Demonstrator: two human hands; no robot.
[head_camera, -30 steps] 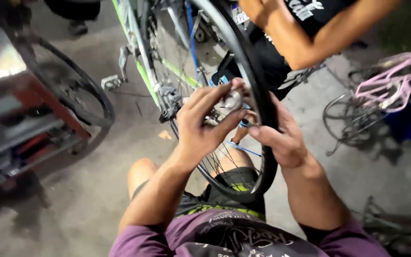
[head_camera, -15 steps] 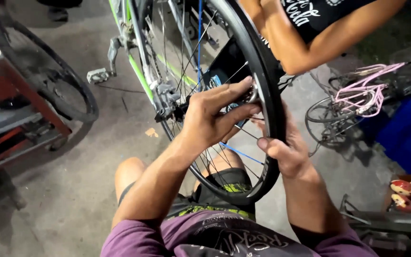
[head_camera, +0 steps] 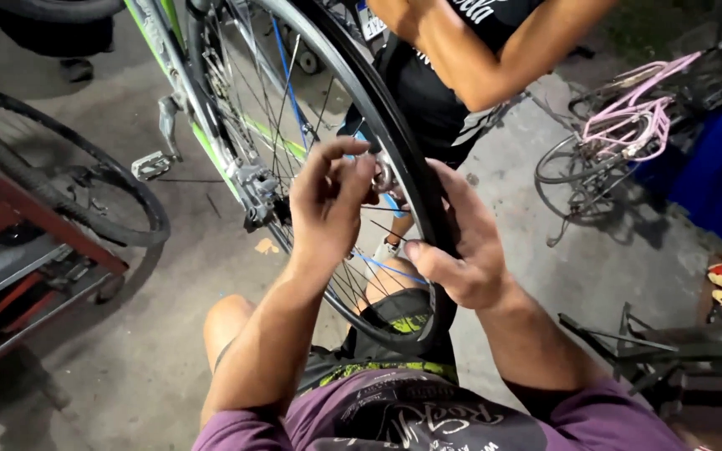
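Black rubber of the tyre (head_camera: 394,125) fills the middle of the view, mounted on a spoked wheel (head_camera: 294,108) that stands upright in a green bicycle frame (head_camera: 173,71) above the concrete floor (head_camera: 127,334). Compared with half a second ago, the left hand (head_camera: 327,205) has drawn its fingers together from a flatter spread over the spokes; they now pinch, nearly closed, at a small metal part (head_camera: 382,177) just inside the rim, though what exactly is gripped cannot be told. The right hand (head_camera: 457,242) has shifted up along the tyre and wraps its outer edge in a half-closed grip, thumb pointing inward toward a spoke. That suggests the work has moved from steadying the wheel to fine fingertip work at the rim. A second person (head_camera: 461,58) in a dark shirt stands beyond the wheel. A loose tyre (head_camera: 68,184) lies at left by a red rack (head_camera: 35,250); a pink bicycle (head_camera: 628,125) stands well apart at right.
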